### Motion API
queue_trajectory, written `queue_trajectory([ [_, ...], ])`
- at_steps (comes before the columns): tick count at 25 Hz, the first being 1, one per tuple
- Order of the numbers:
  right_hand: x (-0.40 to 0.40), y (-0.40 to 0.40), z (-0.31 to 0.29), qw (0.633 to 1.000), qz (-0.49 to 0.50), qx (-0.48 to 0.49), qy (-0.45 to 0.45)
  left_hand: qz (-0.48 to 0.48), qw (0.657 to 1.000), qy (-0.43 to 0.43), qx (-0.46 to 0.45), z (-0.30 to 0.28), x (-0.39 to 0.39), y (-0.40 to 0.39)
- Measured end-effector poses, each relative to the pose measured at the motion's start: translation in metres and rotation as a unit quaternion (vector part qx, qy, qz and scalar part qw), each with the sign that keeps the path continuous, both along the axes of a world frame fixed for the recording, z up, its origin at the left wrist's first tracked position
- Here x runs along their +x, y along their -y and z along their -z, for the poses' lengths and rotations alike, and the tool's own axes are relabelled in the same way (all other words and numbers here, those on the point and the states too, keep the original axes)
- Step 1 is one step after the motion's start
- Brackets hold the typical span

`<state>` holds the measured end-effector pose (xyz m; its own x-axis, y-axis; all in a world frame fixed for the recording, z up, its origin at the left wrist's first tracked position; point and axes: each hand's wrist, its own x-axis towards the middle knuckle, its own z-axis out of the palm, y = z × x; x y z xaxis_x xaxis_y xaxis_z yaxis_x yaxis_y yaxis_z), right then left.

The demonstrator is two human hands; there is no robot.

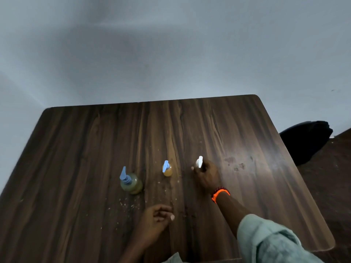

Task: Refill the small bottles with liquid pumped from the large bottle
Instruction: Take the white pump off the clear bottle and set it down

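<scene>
Wooden table (247, 149), right hand (206, 175) gripping white-pump bottle (199, 161), left hand (155, 219) loosely curled, holding nothing.

Three upright pump bottles (131, 182) abreast

Single head view, looking forward and down, table (95, 149) close below

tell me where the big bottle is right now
In the head view, the large bottle stands left of centre on the table, left of the small blue-pump bottle.
</scene>
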<state>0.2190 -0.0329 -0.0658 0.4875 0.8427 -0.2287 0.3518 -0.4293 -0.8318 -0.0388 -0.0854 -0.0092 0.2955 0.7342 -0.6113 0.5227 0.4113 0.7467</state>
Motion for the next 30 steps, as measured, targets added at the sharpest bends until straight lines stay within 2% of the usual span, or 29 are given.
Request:
queue_trajectory([
  [2, -0.004, 0.006, -0.017, 0.998, -0.025, 0.025, -0.043, -0.031, 0.999, 0.004, 0.026, -0.014, -0.003, -0.001],
  [5, -0.019, 0.04, -0.057, 0.985, -0.126, 0.05, -0.106, -0.09, 0.992, 0.046, 0.079, -0.04, 0.001, -0.004],
  [9, -0.047, 0.106, -0.116, 0.939, -0.245, -0.009, -0.239, -0.086, 0.978, 0.162, 0.104, -0.086, 0.02, -0.001],
  [12, -0.056, 0.135, -0.154, 0.898, -0.285, -0.01, -0.335, -0.005, 0.97, 0.235, 0.057, -0.11, 0.025, 0.013],
  [16, -0.054, 0.149, -0.174, 0.835, -0.29, -0.013, -0.467, 0.018, 0.937, 0.343, -0.068, -0.123, 0.022, 0.031],
  [18, -0.054, 0.151, -0.177, 0.849, -0.269, 0.0, -0.455, -0.028, 0.922, 0.377, -0.085, -0.127, 0.026, 0.037],
  [21, -0.06, 0.154, -0.177, 0.928, -0.233, 0.03, -0.288, -0.079, 0.937, 0.34, 0.007, -0.125, 0.037, 0.041],
  [23, -0.067, 0.157, -0.177, 0.958, -0.19, 0.044, -0.211, -0.105, 0.945, 0.303, 0.062, -0.123, 0.041, 0.043],
  [26, -0.072, 0.16, -0.182, 0.96, -0.156, 0.074, -0.218, -0.119, 0.948, 0.29, 0.053, -0.12, 0.037, 0.047],
  [30, -0.068, 0.16, -0.189, 0.963, -0.089, 0.1, -0.233, -0.049, 0.941, 0.335, -0.017, -0.118, 0.024, 0.054],
])
